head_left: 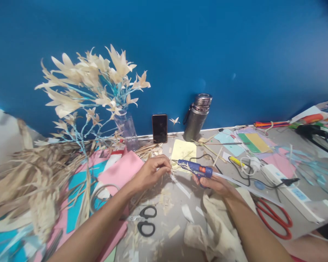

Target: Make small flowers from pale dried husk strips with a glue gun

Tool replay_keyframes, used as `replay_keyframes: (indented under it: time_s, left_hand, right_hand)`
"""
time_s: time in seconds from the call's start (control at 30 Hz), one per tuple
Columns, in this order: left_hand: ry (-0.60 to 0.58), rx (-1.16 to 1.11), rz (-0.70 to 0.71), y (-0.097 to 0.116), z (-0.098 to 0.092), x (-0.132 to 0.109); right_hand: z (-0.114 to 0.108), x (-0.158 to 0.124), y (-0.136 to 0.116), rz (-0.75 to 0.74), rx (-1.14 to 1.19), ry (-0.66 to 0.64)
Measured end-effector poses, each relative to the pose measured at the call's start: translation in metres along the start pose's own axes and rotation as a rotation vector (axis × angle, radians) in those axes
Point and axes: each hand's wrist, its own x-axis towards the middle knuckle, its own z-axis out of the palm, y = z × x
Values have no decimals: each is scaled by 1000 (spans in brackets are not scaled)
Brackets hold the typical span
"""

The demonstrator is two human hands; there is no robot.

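Observation:
My right hand (211, 182) is wrapped round the handle of a blue glue gun (195, 168), whose tip points left toward my other hand. A long clear glue stick (243, 186) sticks out of its back. My left hand (155, 169) is pinched beside the tip, with a thin white strip (181, 186) hanging from near its fingertips; what exactly the fingers hold is too small to make out. A yellow paper (183, 150) lies just behind the glue gun. Black-handled scissors (143, 219) lie on the table below my left hand.
A vase (127, 129) of pale flowers, a phone (159, 129) and a flask (196, 118) stand along the wall. Dried husks (38, 182) and pink paper (121, 171) cover the left. At right are a power strip (292, 191), red scissors (274, 218) and a cloth (218, 225).

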Motion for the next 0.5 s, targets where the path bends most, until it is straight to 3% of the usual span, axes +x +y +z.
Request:
replay_keyframes:
  time_s: [0.23, 0.5]
  left_hand:
    - [-10, -3, -5, 0, 0, -1]
    - [18, -72, -14, 3, 0, -1]
  right_hand:
    - [2, 1, -7, -6, -37, -34]
    - [-7, 4, 4, -39, -129, 78]
